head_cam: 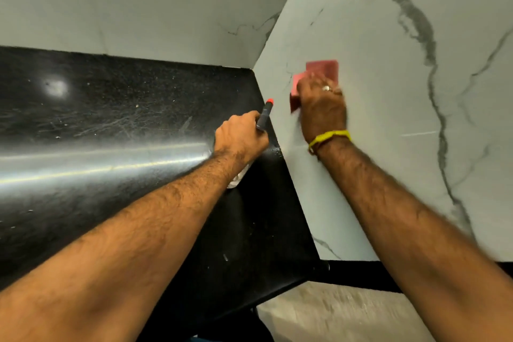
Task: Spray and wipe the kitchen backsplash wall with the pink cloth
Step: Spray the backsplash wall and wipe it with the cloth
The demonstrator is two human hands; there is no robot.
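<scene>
Wipe step judged under way. Cloth (pixel 323 69) is pressed flat to the wall (pixel 388 36) by the right hand (pixel 323 108); fingers lie over it, curl cannot be told through blur. Cloth shows above and left of that grip, near the corner seam. Spray bottle (pixel 263 115) is gripped by the left hand (pixel 240 134), fingers wrapped round its neck, red nozzle up and aimed toward the wall, held over the bench (pixel 111 119). Right hand is the nearer to the wall. Open wall is left to the right and upward; leftward room is cut short by the corner and downward by the bench edge.
</scene>
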